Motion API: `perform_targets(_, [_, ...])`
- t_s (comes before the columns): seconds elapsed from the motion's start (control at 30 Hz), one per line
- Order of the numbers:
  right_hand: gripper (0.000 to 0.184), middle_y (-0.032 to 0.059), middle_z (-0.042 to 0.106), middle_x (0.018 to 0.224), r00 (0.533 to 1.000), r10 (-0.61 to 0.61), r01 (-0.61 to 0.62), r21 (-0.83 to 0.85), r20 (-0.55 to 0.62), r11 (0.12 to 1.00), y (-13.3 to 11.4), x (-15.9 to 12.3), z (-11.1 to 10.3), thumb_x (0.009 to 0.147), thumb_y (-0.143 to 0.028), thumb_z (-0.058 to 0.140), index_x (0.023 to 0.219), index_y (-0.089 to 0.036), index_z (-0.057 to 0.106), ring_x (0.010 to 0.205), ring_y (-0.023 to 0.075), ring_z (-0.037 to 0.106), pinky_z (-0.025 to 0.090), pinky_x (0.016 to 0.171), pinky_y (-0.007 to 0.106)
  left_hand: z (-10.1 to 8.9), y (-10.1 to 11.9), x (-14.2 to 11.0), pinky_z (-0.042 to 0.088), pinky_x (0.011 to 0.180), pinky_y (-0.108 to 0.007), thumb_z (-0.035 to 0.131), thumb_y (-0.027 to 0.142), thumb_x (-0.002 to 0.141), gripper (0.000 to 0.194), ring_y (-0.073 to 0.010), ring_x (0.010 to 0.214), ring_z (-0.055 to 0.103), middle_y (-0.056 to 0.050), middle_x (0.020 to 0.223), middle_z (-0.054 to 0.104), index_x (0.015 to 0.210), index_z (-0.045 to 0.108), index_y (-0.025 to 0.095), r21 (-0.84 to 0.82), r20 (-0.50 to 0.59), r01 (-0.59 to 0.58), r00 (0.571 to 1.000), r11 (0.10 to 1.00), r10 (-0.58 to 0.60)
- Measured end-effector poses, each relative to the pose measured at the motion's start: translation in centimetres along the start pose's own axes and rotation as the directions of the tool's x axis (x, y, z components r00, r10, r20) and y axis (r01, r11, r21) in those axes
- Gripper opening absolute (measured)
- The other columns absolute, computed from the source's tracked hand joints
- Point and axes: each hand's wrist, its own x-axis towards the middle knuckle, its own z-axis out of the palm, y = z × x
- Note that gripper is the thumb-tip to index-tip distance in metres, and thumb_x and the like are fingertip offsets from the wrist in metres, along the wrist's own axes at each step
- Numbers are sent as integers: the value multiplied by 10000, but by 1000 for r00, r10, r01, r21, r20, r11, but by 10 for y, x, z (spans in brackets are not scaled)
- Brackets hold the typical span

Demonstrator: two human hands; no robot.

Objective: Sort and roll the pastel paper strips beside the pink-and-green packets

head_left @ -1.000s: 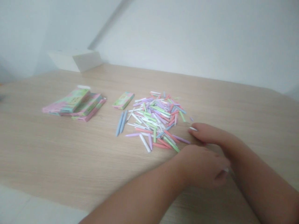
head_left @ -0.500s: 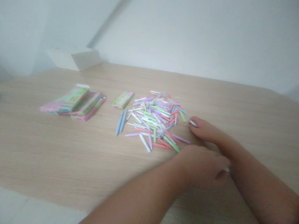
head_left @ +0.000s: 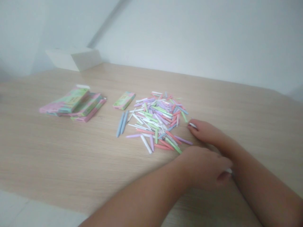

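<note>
My left hand (head_left: 204, 165) is low over the table, just below the pile's near right edge, with its fingers curled in. A pale nail shows at its thumb, and the palm side is hidden. Beyond it my right hand (head_left: 204, 130) rests at the right edge of the pile, thumb pressed inward and the other fingers mostly out of sight. Whatever either hand holds, if anything, cannot be made out. The pile (head_left: 157, 118) is of loose pen parts: pastel barrels in green, purple, red, blue and white, with thin white sticks like refills. Two blue pens (head_left: 122, 123) lie side by side left of it.
Several flat pink and green boxes (head_left: 75, 101) are stacked at the left on the wooden table (head_left: 71, 151). A single similar box (head_left: 124, 100) lies between them and the pile. At the back left a white box (head_left: 85, 59) stands by the wall (head_left: 201, 37).
My right hand has shifted slightly left, toward the pile's edge. My left hand stays nearly in place, and the pens and boxes lie as before.
</note>
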Motion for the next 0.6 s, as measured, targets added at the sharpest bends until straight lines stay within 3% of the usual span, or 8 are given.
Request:
perform_targets(0.23, [322,133,748,1041,1000,-27,24,-152,-14,988,-15,6,3,1064,-313,337,974,-212,629,951,266,690,449,786,341,1,0,-1,454,618,-334,489,365,981,238,-215,805,705,-24,893,739,890,632,198,-2,-14,6,1000,1000,-6])
perform_targets(0.33, [294,145,744,1009,998,11,-20,-139,-63,990,-17,6,5,1059,-304,343,1013,-197,613,888,266,687,419,716,337,1,0,0,471,645,-332,490,356,985,235,-214,835,714,-35,926,747,899,636,193,-16,-7,9,1000,1000,-9])
perform_targets(0.47, [243,148,729,890,980,96,-106,-50,-172,993,-19,0,6,1031,-298,377,1053,-170,583,728,262,640,340,614,341,-1,1,0,477,639,-329,474,358,994,250,-222,832,715,-42,910,746,916,636,183,-18,14,35,999,999,-35])
perform_targets(0.6, [228,124,698,845,959,101,-60,160,-266,985,-20,-2,9,1022,-317,379,1007,-190,568,732,262,615,362,646,340,-2,4,-1,461,588,-330,453,359,998,249,-225,747,699,-41,857,734,948,624,184,-16,14,60,998,998,-60])
